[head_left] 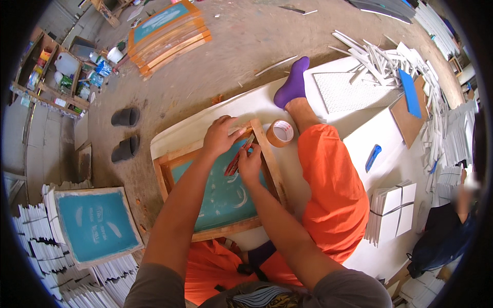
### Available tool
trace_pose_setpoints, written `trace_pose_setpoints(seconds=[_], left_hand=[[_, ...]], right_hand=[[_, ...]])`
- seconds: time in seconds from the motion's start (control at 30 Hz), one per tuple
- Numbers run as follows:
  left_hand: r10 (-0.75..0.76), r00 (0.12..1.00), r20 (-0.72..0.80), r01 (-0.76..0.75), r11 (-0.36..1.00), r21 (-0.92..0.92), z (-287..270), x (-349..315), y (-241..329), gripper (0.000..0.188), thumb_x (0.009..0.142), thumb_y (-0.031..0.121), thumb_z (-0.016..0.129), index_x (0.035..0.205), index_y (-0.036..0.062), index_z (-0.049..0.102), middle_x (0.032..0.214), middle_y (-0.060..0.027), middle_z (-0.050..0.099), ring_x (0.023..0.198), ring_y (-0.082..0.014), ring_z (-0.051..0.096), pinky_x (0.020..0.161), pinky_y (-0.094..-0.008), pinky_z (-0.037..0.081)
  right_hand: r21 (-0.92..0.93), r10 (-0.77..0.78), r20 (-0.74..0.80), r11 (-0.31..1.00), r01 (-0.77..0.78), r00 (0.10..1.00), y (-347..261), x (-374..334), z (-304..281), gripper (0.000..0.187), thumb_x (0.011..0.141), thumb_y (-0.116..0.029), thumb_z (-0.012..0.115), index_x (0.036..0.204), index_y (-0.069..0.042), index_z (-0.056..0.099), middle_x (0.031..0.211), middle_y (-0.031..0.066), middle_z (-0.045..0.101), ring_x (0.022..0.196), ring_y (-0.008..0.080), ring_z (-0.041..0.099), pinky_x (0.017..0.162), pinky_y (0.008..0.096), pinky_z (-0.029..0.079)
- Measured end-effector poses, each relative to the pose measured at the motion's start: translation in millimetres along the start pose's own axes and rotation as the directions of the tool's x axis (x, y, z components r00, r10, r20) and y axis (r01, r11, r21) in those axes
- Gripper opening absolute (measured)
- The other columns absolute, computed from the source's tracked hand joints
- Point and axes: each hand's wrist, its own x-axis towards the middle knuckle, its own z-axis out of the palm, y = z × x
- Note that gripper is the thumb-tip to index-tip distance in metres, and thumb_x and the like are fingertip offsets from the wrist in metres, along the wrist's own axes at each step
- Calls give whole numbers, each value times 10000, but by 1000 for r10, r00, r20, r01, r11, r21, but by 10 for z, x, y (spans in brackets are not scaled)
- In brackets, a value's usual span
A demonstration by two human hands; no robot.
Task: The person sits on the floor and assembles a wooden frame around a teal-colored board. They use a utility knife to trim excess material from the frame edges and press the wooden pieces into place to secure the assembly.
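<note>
A wooden silk-screen frame [271,161] with blue-green mesh [221,200] lies in front of me, across my lap. My right hand [250,165] grips red-handled pliers [232,165] above the mesh. Their jaws point at the inner side of the frame's far right corner. My left hand [221,136] grips the far rail near that corner, with its fingers over the wood and its thumb toward the plier jaws. What the jaws touch is too small to tell. A roll of brown tape [280,133] lies just right of that corner.
Right of my leg lie a blue cutter [373,157] and a strapped stack of white sheets [391,210]. White strips pile up [380,61] at the far right. Another screen [97,226] rests on stacks at left. Black slippers [125,117] and stacked frames [169,38] are on the floor.
</note>
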Motion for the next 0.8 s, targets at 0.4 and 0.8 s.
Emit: trace_pose_setpoints(seconds=[0.4,0.8], left_hand=[[-140,918,370,239,942,-235,303,308,-194,407,953,334,786,1237,43,764,1004,-147,700,927,-241,674,851,-351,536],[-174,907,384,304,901,-309,430,289,-362,367,967,300,777,1225,39,771,976,-127,695,878,-211,654,809,-337,527]], right_hand=[[165,88,41,982,-94,995,-294,23,-6,525,1030,-90,584,1491,19,356,898,196,695,773,283,697,695,419,529],[197,112,54,973,-120,992,-238,58,23,531,1032,-100,597,1492,21,360,919,217,698,800,309,702,717,436,530]])
